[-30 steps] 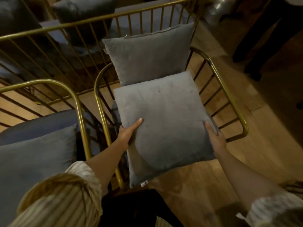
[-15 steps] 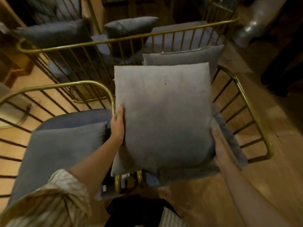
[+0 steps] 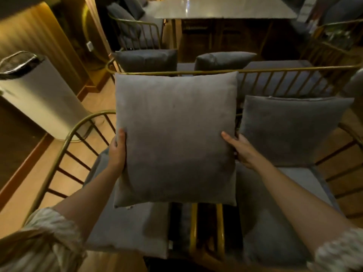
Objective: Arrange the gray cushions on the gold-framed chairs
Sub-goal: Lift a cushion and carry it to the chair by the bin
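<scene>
Both hands grip one square gray cushion (image 3: 175, 138), held up off the seats, face toward the camera. Left hand (image 3: 117, 152) clamps the left edge, thumb on the front, fingers hidden behind. Right hand (image 3: 240, 149) wraps the right edge, thumb on the front face. Cushion hangs over the gap between two gold-framed chairs: left chair (image 3: 64, 146) and right chair (image 3: 351, 134), both with gray seat pads. A second gray cushion (image 3: 292, 130) stands against the right chair's back, just beside the right hand, possibly touching it. Striped sleeves at the bottom corners. Pale bin (image 3: 45, 107) on the wood floor to the left.
</scene>
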The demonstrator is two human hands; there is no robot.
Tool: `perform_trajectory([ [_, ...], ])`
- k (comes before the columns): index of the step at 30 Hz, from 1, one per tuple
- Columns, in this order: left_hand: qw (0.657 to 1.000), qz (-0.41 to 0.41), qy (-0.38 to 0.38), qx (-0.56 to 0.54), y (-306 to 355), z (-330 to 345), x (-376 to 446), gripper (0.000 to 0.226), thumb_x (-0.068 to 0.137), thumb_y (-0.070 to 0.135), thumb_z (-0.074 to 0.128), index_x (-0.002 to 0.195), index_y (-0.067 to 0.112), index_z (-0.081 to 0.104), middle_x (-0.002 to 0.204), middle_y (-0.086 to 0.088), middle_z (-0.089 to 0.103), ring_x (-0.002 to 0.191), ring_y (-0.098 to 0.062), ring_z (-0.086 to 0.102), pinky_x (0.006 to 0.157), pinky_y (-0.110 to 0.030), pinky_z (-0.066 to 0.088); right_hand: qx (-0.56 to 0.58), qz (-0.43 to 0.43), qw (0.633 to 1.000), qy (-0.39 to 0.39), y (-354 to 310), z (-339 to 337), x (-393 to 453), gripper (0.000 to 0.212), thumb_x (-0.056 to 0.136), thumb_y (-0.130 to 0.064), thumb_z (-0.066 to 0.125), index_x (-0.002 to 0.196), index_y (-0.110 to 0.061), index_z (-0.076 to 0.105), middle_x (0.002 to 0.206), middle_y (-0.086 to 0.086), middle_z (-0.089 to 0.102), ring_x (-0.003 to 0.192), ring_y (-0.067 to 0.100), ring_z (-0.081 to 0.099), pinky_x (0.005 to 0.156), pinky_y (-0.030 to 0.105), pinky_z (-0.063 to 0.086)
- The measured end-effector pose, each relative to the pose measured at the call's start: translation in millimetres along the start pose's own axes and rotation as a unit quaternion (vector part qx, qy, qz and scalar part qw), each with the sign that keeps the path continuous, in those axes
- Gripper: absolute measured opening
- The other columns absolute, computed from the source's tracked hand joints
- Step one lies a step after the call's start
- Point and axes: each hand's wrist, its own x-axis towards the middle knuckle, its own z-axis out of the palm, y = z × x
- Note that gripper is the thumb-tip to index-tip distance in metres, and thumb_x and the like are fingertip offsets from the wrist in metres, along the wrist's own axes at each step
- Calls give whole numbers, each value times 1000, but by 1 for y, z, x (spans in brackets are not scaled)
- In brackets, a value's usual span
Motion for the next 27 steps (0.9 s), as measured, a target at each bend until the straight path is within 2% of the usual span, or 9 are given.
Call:
perform_trajectory([
  [3, 1000, -9, -17, 1, 11, -38, 53, 108, 61, 93, 47, 139, 17, 48, 125, -4, 63, 115, -23, 60, 98, -39, 47, -17, -19, 999, 19, -10, 63, 46, 85, 78, -42, 78, 149, -21, 36, 138, -2, 53, 115, 19, 53, 93, 36, 48],
  [7, 1000, -7, -17, 15, 26, -72, 138, 108, 64, 78, 63, 149, 22, 28, 143, -4, 47, 126, -20, 47, 108, -42, 38, -50, -42, 997, 44, -28, 136, 101, 102, 68, -53, 83, 150, -22, 31, 148, 0, 46, 131, 23, 47, 94, 36, 44],
  [9, 999, -6, -33, 27, 26, -84, 184, 101, 71, 64, 69, 151, 26, 20, 148, -3, 41, 130, -21, 43, 105, -40, 38, -43, -45, 997, 54, -30, 165, 132, 114, 56, -64, 84, 148, -22, 33, 146, 0, 49, 129, 21, 50, 98, 39, 49],
  [12, 996, -7, -74, 48, 14, -95, 242, 101, 73, 52, 76, 151, 28, 16, 149, -4, 38, 133, -25, 42, 106, -42, 40, -21, -28, 997, 68, -25, 199, 174, 113, 52, -67, 80, 146, -22, 36, 142, -2, 53, 125, 19, 52, 87, 35, 49],
  [15, 994, -20, -97, 54, -7, -95, 285, 110, 65, 50, 82, 151, 29, 17, 149, -5, 37, 133, -26, 42, 108, -47, 41, -8, 5, 996, 92, -8, 222, 212, 115, 55, -66, 81, 149, -21, 30, 147, -1, 48, 131, 25, 48, 98, 44, 45],
  [18, 990, -45, -119, 61, -31, -94, 315, 128, 49, 62, 86, 151, 34, 14, 153, -2, 34, 137, -27, 38, 111, -54, 37, -18, 20, 993, 114, 18, 234, 244, 133, 40, -75, 84, 151, -25, 28, 152, 1, 45, 137, 29, 45, 111, 53, 41],
  [21, 985, -67, -140, 83, -60, -94, 336, 138, 40, 68, 86, 151, 37, 10, 155, -2, 32, 139, -28, 37, 112, -55, 36, -71, 26, 987, 140, 34, 243, 258, 116, 62, -61, 82, 154, -19, 23, 154, 4, 43, 139, 29, 43, 113, 45, 40],
  [23, 979, -78, -164, 97, -80, -97, 340, 132, 51, 58, 88, 152, 36, 7, 156, -3, 31, 140, -27, 36, 112, -51, 36, -101, 20, 981, 163, 48, 241, 264, 98, 76, -44, 79, 153, -14, 26, 149, 5, 48, 135, 27, 47, 107, 38, 42],
  [27, 966, -96, -203, 128, -127, -110, 323, 123, 58, 46, 91, 152, 28, 14, 154, -1, 37, 141, -25, 38, 109, -40, 41, -139, 53, 979, 140, 90, 237, 254, 85, 79, -31, 80, 148, -16, 34, 143, 6, 53, 130, 24, 51, 99, 30, 43],
])
